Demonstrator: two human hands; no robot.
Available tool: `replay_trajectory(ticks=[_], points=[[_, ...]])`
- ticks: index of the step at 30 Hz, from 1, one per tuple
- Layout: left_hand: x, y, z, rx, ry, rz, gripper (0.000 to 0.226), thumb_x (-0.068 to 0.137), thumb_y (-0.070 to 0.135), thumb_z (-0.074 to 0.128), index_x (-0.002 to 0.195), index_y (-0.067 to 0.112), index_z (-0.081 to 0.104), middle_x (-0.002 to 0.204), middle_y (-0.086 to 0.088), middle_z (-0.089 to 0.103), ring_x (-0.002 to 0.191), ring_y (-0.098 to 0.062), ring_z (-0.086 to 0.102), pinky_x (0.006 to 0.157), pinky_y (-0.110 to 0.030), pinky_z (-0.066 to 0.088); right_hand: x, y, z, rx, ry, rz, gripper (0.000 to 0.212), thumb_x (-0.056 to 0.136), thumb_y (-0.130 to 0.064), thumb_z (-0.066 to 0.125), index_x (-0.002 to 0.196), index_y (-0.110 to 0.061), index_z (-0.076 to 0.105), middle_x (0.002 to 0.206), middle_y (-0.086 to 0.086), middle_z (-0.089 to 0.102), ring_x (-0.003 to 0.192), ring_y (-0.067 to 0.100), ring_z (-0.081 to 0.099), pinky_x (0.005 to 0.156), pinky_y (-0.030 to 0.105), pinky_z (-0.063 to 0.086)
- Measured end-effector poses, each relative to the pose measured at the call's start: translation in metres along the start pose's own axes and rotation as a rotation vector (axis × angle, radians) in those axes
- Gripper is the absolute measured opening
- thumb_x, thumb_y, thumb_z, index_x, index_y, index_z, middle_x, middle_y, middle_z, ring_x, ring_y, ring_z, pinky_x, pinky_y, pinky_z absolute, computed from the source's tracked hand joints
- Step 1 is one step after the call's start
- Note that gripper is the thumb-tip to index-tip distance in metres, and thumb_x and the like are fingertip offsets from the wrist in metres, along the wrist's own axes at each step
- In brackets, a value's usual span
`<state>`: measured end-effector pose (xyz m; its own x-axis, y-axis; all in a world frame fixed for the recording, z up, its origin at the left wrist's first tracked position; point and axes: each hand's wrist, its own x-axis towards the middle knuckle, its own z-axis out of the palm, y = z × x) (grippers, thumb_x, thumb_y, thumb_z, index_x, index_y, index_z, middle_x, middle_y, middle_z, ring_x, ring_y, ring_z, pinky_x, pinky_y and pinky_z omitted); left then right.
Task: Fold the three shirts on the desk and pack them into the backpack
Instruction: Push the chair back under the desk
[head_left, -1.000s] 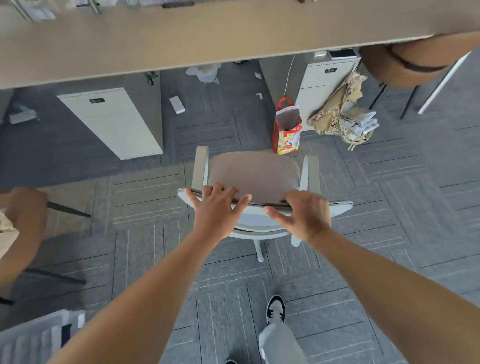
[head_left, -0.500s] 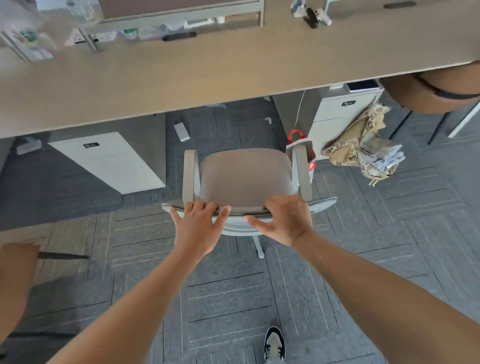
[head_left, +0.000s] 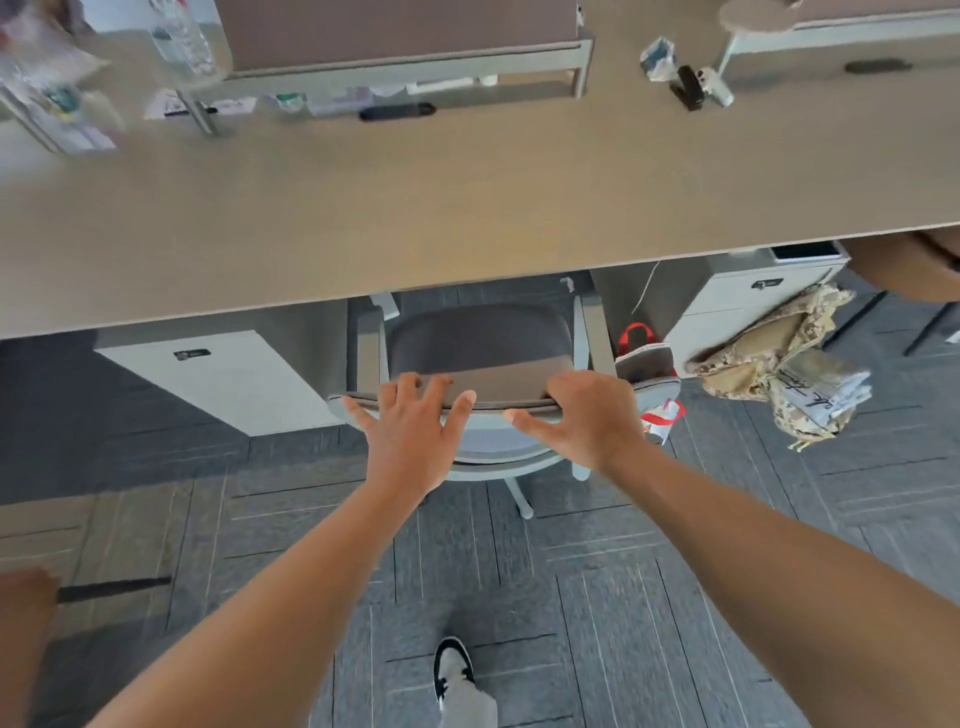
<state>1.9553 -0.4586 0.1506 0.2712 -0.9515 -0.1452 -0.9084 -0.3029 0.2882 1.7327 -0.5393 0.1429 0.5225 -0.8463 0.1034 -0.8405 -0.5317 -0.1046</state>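
Observation:
No shirt shows on the beige desk (head_left: 467, 208). A camouflage backpack (head_left: 753, 364) lies on the floor at the right, with pale folded cloth or paper (head_left: 826, 395) sticking out of it. Both my hands are on the backrest of a grey office chair (head_left: 478, 338) that sits partly under the desk. My left hand (head_left: 410, 431) rests on the backrest's top edge with its fingers spread. My right hand (head_left: 587, 421) grips that edge, fingers curled over it and thumb stretched out.
White drawer cabinets stand under the desk at the left (head_left: 223, 379) and right (head_left: 727, 306). A red-handled shopping bag (head_left: 644, 358) stands beside the chair. A bottle (head_left: 182, 36), monitor stands and small clutter line the desk's far side. My shoe (head_left: 454, 670) is on the grey carpet.
The chair has rolled forward, its seat now partly under the desk. My hands stayed on the backrest. The view has tilted up, so more of the desk top shows.

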Motion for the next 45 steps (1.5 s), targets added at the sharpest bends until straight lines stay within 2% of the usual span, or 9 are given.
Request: replay_trajectory(ticks=[9, 15, 20, 24, 29, 36, 42, 45], points=[[0.119, -0.03, -0.027, 0.044, -0.029, 0.022, 0.066, 0.1, 0.069, 0.009, 0.146, 0.038, 0.045, 0.14, 0.002, 0.046, 0.137, -0.028, 0.039, 0.115, -0.079, 0.007, 0.122, -0.001, 0.013, -0.02, -0.031, 0.037, 0.081, 0.085, -0.095, 0.021, 0.068, -0.024, 0.056, 0.065, -0.008, 0.052, 0.059, 0.013, 0.051, 0.054, 0.031, 0.046], [0.195, -0.03, -0.041, 0.034, -0.013, 0.011, 0.07, 0.099, 0.07, 0.007, 0.142, 0.035, 0.049, 0.138, 0.001, 0.047, 0.135, -0.03, 0.04, 0.115, -0.08, 0.008, 0.199, 0.015, 0.012, -0.029, -0.013, 0.02, 0.08, 0.085, -0.094, 0.019, 0.067, -0.024, 0.052, 0.063, -0.009, 0.049, 0.058, 0.013, 0.049, 0.05, 0.03, 0.037], [0.245, -0.025, -0.044, 0.018, 0.009, -0.019, 0.06, 0.101, 0.068, 0.017, 0.14, 0.037, 0.052, 0.137, 0.001, 0.049, 0.134, -0.029, 0.041, 0.114, -0.08, 0.009, 0.256, 0.036, 0.022, -0.018, 0.031, -0.03, 0.08, 0.087, -0.092, 0.027, 0.066, -0.022, 0.061, 0.06, -0.009, 0.051, 0.055, 0.015, 0.051, 0.048, 0.029, 0.045], [0.278, -0.017, -0.046, 0.024, -0.049, -0.064, 0.054, 0.105, 0.064, 0.021, 0.144, 0.038, 0.047, 0.143, 0.002, 0.045, 0.137, -0.028, 0.037, 0.113, -0.081, 0.008, 0.293, 0.059, 0.033, 0.011, 0.03, -0.087, 0.083, 0.087, -0.093, 0.024, 0.068, -0.022, 0.063, 0.062, -0.009, 0.053, 0.055, 0.016, 0.05, 0.047, 0.029, 0.045], [0.274, -0.014, -0.032, 0.079, -0.024, -0.092, 0.071, 0.099, 0.071, 0.005, 0.148, 0.037, 0.042, 0.151, 0.001, 0.043, 0.14, -0.029, 0.038, 0.115, -0.078, 0.006, 0.29, 0.069, 0.051, 0.072, 0.094, -0.127, 0.078, 0.089, -0.09, 0.038, 0.068, -0.019, 0.065, 0.061, -0.006, 0.053, 0.052, 0.016, 0.048, 0.044, 0.026, 0.036], [0.274, -0.012, -0.043, 0.068, -0.092, -0.107, 0.065, 0.102, 0.069, 0.015, 0.149, 0.034, 0.042, 0.15, 0.0, 0.041, 0.145, -0.027, 0.03, 0.117, -0.076, 0.0, 0.29, 0.067, 0.046, 0.093, 0.036, -0.123, 0.077, 0.09, -0.089, 0.037, 0.071, -0.02, 0.065, 0.064, -0.006, 0.054, 0.055, 0.015, 0.048, 0.047, 0.029, 0.044], [0.263, -0.002, -0.058, 0.036, -0.173, -0.144, 0.063, 0.105, 0.062, 0.018, 0.148, 0.024, 0.043, 0.159, -0.007, 0.034, 0.155, -0.029, 0.014, 0.121, -0.069, 0.004, 0.283, 0.059, 0.03, 0.055, -0.039, -0.085, 0.074, 0.092, -0.087, 0.036, 0.078, -0.021, 0.068, 0.068, -0.008, 0.056, 0.061, 0.015, 0.051, 0.061, 0.035, 0.047], [0.248, -0.004, -0.069, 0.033, -0.169, -0.097, 0.061, 0.108, 0.056, 0.027, 0.159, 0.023, 0.03, 0.169, -0.007, 0.019, 0.159, -0.026, 0.001, 0.126, -0.062, 0.006, 0.28, 0.051, 0.016, 0.054, -0.082, -0.06, 0.069, 0.098, -0.08, 0.033, 0.094, -0.022, 0.07, 0.084, -0.006, 0.066, 0.077, 0.018, 0.058, 0.077, 0.038, 0.047]])
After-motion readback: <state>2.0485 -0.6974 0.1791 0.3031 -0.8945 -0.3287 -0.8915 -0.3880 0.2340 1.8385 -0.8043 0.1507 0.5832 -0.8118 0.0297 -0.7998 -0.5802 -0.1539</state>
